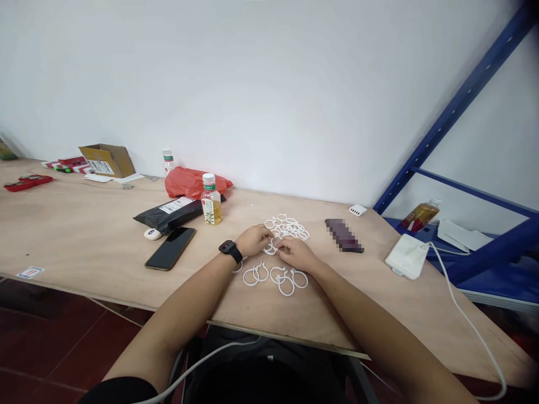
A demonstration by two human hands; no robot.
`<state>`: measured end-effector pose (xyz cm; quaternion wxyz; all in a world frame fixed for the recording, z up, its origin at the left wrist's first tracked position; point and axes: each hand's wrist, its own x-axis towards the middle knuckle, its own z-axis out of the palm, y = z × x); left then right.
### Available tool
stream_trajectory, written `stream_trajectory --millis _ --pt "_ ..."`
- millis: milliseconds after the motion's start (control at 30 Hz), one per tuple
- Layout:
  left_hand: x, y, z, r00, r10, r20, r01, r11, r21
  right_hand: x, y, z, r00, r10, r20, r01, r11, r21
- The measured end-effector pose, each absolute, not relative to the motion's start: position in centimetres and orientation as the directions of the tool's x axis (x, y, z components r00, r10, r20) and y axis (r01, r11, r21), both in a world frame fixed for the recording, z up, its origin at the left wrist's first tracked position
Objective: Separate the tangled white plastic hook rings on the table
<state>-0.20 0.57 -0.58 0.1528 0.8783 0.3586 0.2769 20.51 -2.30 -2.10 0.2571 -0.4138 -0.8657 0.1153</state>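
Observation:
My left hand point(254, 240), with a black watch on its wrist, has its fingers pinched at a white plastic ring point(270, 251). My right hand point(298, 253) is closed on the other side of the same ring, fingertips pressed together. The ring looks like a curtain ring with a small tab, and the fingers partly hide it. Just beyond both hands lies a pile of similar white rings point(289, 225). Nearer to me several more lie on the wooden table point(252, 308), among them a ring point(287, 286) that overlaps its neighbours. Another is partly hidden by my left wrist.
Left of my hands are a phone point(170, 248), a white mouse-like object point(152, 234), a black parcel point(170, 214), a drink bottle point(211, 201) and a red bag point(191, 182). Rightward lie a pixelated dark item point(344, 235), a white power bank point(407, 256) with a cable, and a blue rack point(455, 106).

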Motion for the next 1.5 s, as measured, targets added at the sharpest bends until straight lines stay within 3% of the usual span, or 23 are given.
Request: stream_trajectory --millis 267,433,567,733,867,1133,1267,1367,1500 --pt "-0.2 0.7 -0.7 0.553 0.696 0.457 0.473 -0.714 0.515 21.7 -1.9 -1.5 -0.203 0.875 0.440 0.647 0.457 -0.610" --pt "-0.2 0.3 -0.6 0.628 0.696 0.349 0.462 -0.694 0.553 22.2 -1.6 -1.7 -0.062 0.875 0.481 0.623 0.411 -0.666" --pt "-0.3 0.0 -0.3 0.660 0.704 0.262 0.541 -0.688 0.484 22.0 -1.9 -1.6 -0.139 0.857 0.496 0.669 0.451 -0.591" --pt "-0.1 -0.4 0.6 0.495 0.685 0.534 0.542 -0.724 0.427 21.5 -2.2 -1.4 -0.252 0.817 0.519 0.722 0.516 -0.462" --pt "0.4 -0.5 0.4 0.515 0.640 0.570 0.514 -0.763 0.392 21.2 -2.4 -1.5 -0.309 0.785 0.537 0.731 0.557 -0.393" --pt "1.5 -0.7 -0.7 0.484 0.670 0.562 0.421 -0.742 0.522 20.7 -3.1 -1.1 -0.421 0.728 0.541 0.658 0.656 -0.370" --pt "1.8 -0.8 -0.5 0.443 0.666 0.600 0.372 -0.746 0.553 20.8 -2.9 -1.3 -0.385 0.731 0.563 0.668 0.642 -0.377" --pt "1.2 -0.6 0.1 0.386 0.679 0.624 0.435 -0.731 0.527 21.3 -2.3 -1.3 -0.281 0.708 0.648 0.708 0.609 -0.358" --pt "-0.4 0.0 0.9 0.407 0.772 0.488 0.616 -0.627 0.477 22.3 -1.3 -1.3 -0.234 0.721 0.653 0.795 0.528 -0.298"
